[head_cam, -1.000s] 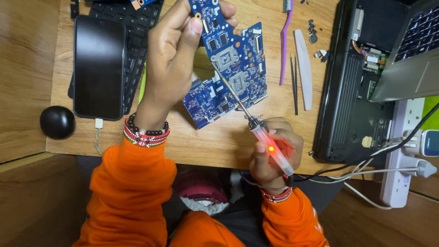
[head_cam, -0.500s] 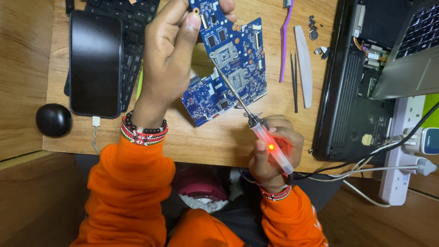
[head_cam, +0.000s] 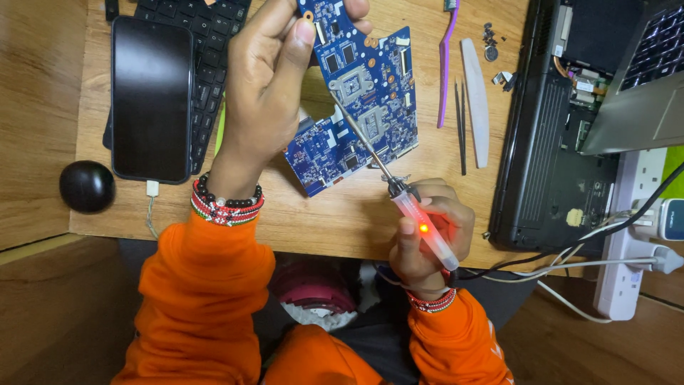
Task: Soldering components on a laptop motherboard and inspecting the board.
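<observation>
Circuit board (head_cam: 363, 100) sits mid-bench (head_cam: 342, 214), phone (head_cam: 152, 96) to its left lying on a keyboard (head_cam: 214, 43). Tweezers (head_cam: 460, 125) lie right of the board; opened laptop (head_cam: 570, 142) further right. Power strip (head_cam: 630, 235) at far right.

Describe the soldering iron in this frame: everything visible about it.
The soldering iron has a translucent whitish handle with a red light glowing inside, a dark collar and a long thin metal shaft. The right hand grips the handle near the table's front edge, the cord trailing off to the right. It lies slanted, the shaft running up and left, and its tip rests on the blue circuit board, near a square metal-framed socket. The left hand holds that board tilted above the table.
</observation>
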